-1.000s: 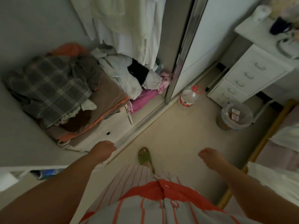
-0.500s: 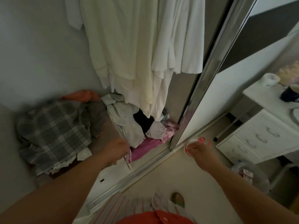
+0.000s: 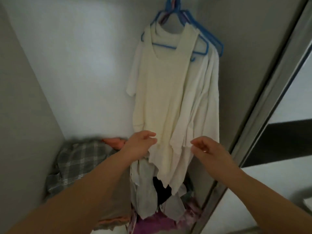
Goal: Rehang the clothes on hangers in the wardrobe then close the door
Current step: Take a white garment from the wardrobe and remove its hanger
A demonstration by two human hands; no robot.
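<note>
A cream garment [image 3: 162,98] hangs in front of other white clothes [image 3: 206,102] on blue hangers [image 3: 199,32] at the right side of the wardrobe. My left hand [image 3: 140,144] is raised at the lower left hem of the cream garment, fingers loosely curled and apart, holding nothing. My right hand [image 3: 207,149] is at the hem of the white clothes on the right, fingers curled and apart; whether it touches the cloth is unclear. The sliding mirrored door [image 3: 263,102] stands open at the right.
A heap of clothes lies on the wardrobe floor: a grey plaid piece [image 3: 79,159] at left, an orange piece [image 3: 113,141] behind it, grey, black and purple items [image 3: 152,222] under the hanging clothes. The wardrobe's bare back wall [image 3: 81,65] fills the left.
My view has tilted up from the floor to the hanging clothes. Both hands have risen from waist height to the hems of the hanging garments.
</note>
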